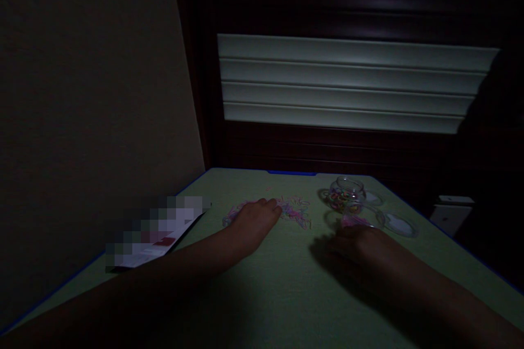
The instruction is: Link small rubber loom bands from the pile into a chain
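Note:
My left hand (257,223) rests on a loose pile of small pastel rubber bands (295,214) in the middle of the table. Its fingers bend down into the bands and look closed on some of them; the fingertips are hidden. My right hand (364,245) is just in front of a clear open jar (379,219) with pink bands (354,221) in it. The right fingers are curled together in deep shadow, and what they hold cannot be made out. Behind that jar stands another clear jar (347,196), with multicoloured bands inside.
Two clear round lids lie right of the jars, the nearer lid (401,225) plainest. A partly blurred flat packet (164,232) lies at the left of the green table (278,294). A wall borders the left side, and dark panelling stands behind. A white box (452,215) is beyond the right edge.

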Action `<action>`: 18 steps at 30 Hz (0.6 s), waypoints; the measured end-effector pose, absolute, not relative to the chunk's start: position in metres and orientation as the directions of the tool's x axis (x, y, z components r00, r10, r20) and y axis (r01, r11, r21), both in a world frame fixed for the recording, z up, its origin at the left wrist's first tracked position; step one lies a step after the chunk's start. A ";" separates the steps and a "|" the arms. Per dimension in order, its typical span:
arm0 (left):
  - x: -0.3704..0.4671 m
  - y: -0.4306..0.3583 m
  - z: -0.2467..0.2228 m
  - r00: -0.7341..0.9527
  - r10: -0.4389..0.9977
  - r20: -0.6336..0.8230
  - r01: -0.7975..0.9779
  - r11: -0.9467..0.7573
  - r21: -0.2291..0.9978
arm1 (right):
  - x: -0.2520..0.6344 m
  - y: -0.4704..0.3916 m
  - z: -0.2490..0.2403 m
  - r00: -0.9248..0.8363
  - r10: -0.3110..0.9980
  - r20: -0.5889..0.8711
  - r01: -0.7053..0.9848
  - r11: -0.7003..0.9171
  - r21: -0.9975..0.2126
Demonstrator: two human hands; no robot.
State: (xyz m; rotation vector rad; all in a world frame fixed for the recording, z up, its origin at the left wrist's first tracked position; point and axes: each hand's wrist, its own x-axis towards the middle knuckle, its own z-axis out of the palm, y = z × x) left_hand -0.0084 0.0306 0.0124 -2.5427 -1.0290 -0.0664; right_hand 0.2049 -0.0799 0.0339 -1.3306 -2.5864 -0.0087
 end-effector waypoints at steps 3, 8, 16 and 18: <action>-0.009 0.031 0.012 0.729 0.657 0.194 0.679 -0.657 -0.326 | 0.205 -0.081 0.034 -0.560 0.797 0.229 0.801 0.591 -0.099; -0.010 0.032 0.009 0.715 0.663 0.224 0.697 -0.652 -0.298 | 0.205 -0.083 0.033 -0.551 0.807 0.213 0.808 0.580 -0.107; -0.010 0.032 0.008 0.702 0.676 0.225 0.710 -0.636 -0.303 | 0.205 -0.080 0.031 -0.549 0.801 0.238 0.813 0.578 -0.072; -0.011 0.033 0.007 0.704 0.673 0.227 0.707 -0.636 -0.309 | 0.206 -0.080 0.032 -0.545 0.803 0.242 0.810 0.579 -0.093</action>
